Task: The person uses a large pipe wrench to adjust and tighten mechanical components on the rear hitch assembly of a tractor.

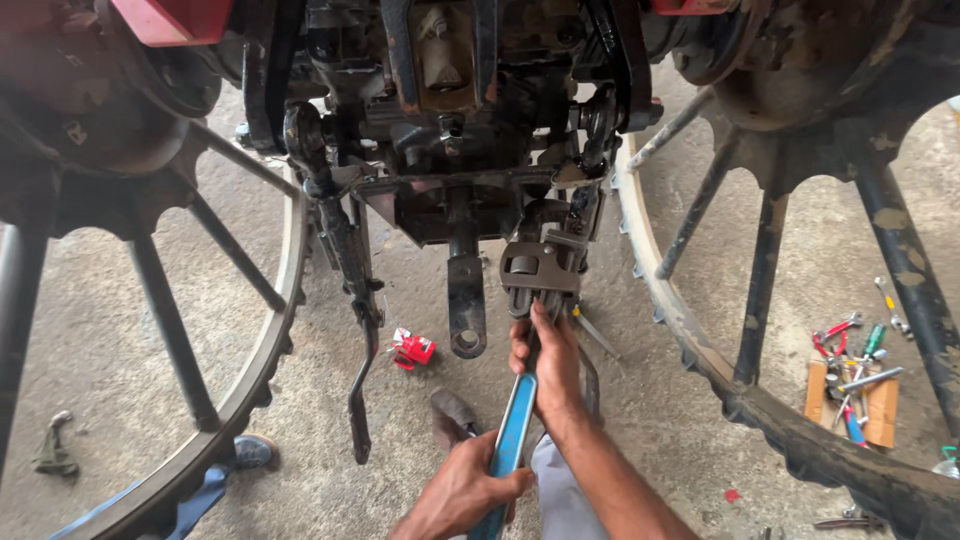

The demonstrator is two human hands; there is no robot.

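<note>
The large pipe wrench [530, 330] ran almost straight away from the person, its long axis tilted only slightly off the line of sight, blue handle low and near, grey jaw head far and high. The left hand [462, 492] was closed around the blue handle at its near end, fingers wrapped over the top. The right hand [546, 362] was ahead of it, further up the same tool, curled shut around the shank just behind the head, so the right hand lay nearer the work. Directly beyond the right hand, the wrench head sat against a fitting [556, 218] on the underside of the tractor's rear housing [450, 120]; whether the jaw teeth had actually bitten could not be told. Just left of the right hand hung the drawbar [466, 300] with its eye at the bottom. Far to the right, well apart from both hands, screwdrivers and pliers [850, 375] lay on a board beside the spoked steel wheel [700, 330].
</note>
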